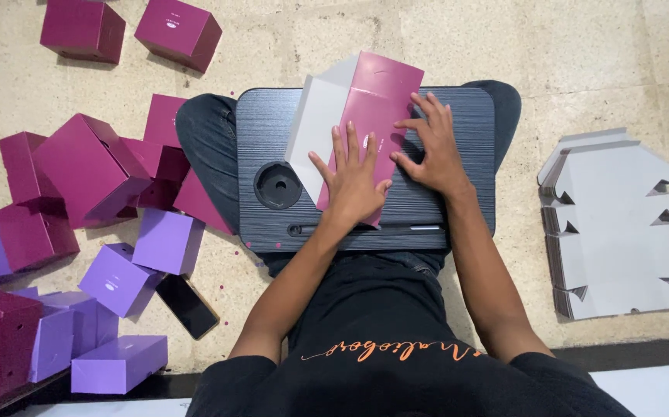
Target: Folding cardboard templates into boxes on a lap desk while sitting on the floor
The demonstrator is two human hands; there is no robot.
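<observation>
Your left hand [353, 181] and right hand [431, 150] both lie flat with fingers spread on the magenta box blank [373, 116]; neither grip closes on it. The blank rests tilted on the dark lap worktop [458, 201] across your knees. If you press unevenly, it may slide and the fold may come out crooked, I think.

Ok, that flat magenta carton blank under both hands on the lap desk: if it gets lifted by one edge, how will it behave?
The carton blank looks like thin card, grey inside, so probably light and likely to sag or fold along its creases. The left hand and right hand press it flat, suggesting it may spring open. Its glossy face could slide on the lap desk.
</observation>
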